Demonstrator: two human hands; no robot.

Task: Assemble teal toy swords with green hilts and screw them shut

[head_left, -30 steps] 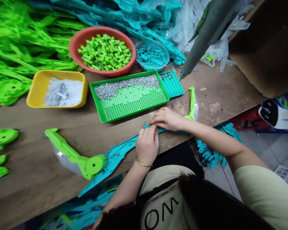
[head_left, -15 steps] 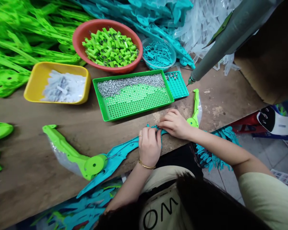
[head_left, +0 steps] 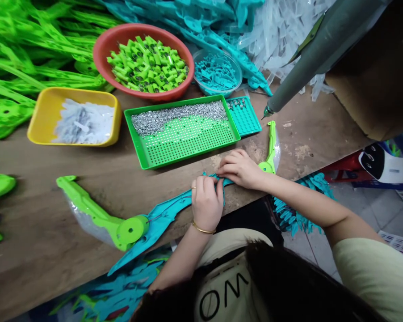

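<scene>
Left hand (head_left: 206,201): fingers curl down around the middle of a long, curved blue plastic frame (head_left: 168,210), apparently to steady it against the wooden table (head_left: 37,179).
Right hand (head_left: 238,169): fingers bend inward to the same spot, tips just beside the left thumb; whether they pinch a small part there is hidden, so their grip cannot be told.
Frame: lies slantwise along the table's near edge, squarely before the worker, probably so both palms can bear on its centre.
Ends: a bent lime-green plastic arm with a round hub (head_left: 131,230) joins the left side; a slimmer lime-green arm (head_left: 271,145) stands off the right, both turned away from the worker.
Tray: a shallow green perforated plastic tray (head_left: 184,145), silvery metal pieces (head_left: 151,123) banked along its far side, sits just past the hands, presumably for short reaches.
Containers: a round red plastic bowl (head_left: 102,62) holds lime-green cylinders (head_left: 151,65); a yellow plastic tub (head_left: 42,120) holds whitish strips (head_left: 84,123).
Tool: a slim grey cylindrical driver (head_left: 295,80) slants tip-down near the right hand, seemingly parked within reach.
</scene>
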